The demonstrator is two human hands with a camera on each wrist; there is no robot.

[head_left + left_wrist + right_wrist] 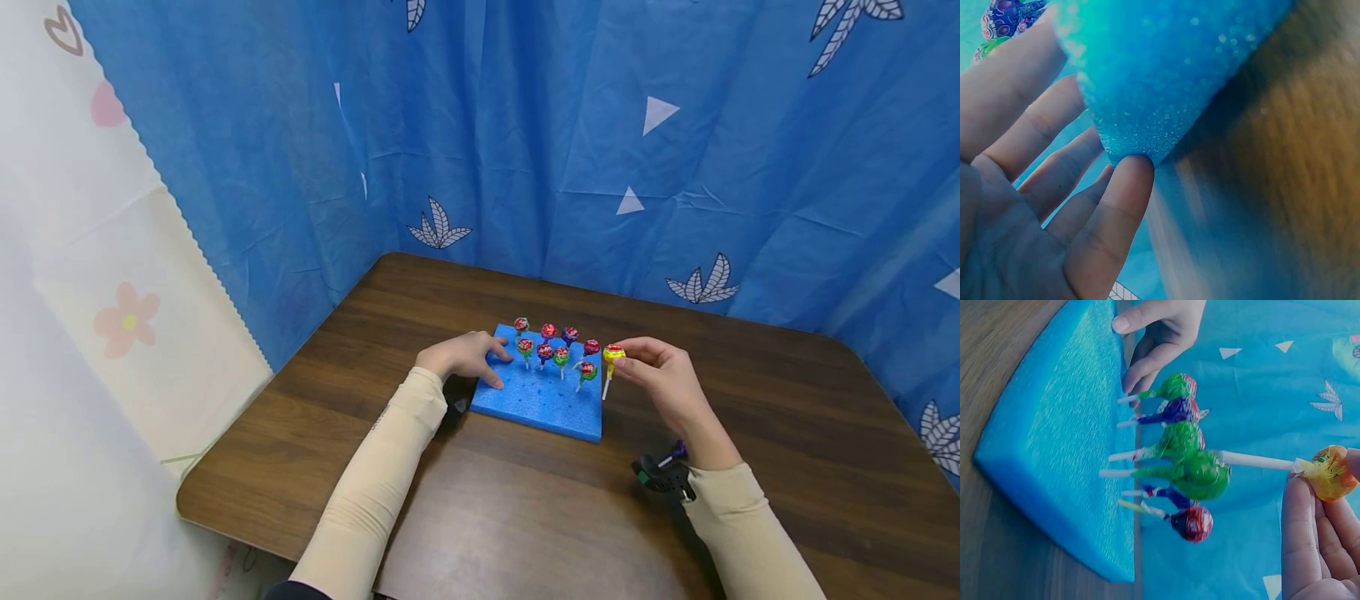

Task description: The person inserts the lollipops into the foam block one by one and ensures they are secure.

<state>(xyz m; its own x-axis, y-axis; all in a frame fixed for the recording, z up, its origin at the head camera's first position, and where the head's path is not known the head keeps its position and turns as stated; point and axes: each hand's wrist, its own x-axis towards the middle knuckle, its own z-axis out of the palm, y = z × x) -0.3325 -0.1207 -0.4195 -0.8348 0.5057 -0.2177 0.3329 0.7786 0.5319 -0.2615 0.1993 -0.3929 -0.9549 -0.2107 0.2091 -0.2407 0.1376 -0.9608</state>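
A blue foam board (536, 408) lies on the table, with several wrapped lollipops standing in it by their sticks, among them a green one (1207, 476) and a red one (1192, 524). On the board's left edge rests my left hand (468, 357), its fingers spread and fairly straight; up close, a fingertip (1135, 172) touches the foam's corner. My right hand (663, 375) pinches a yellow lollipop (613, 353) by its wrapped head, just off the board's right side. Its white stick (1257, 460) points down and its tip is free of the foam.
A purple lollipop (678, 450) lies on the brown wooden table (465, 517) beside my right wrist, partly hidden by the black wrist camera (660, 475). Blue curtains (510, 150) hang behind the table, and a pale curtain (112, 275) hangs at the left.
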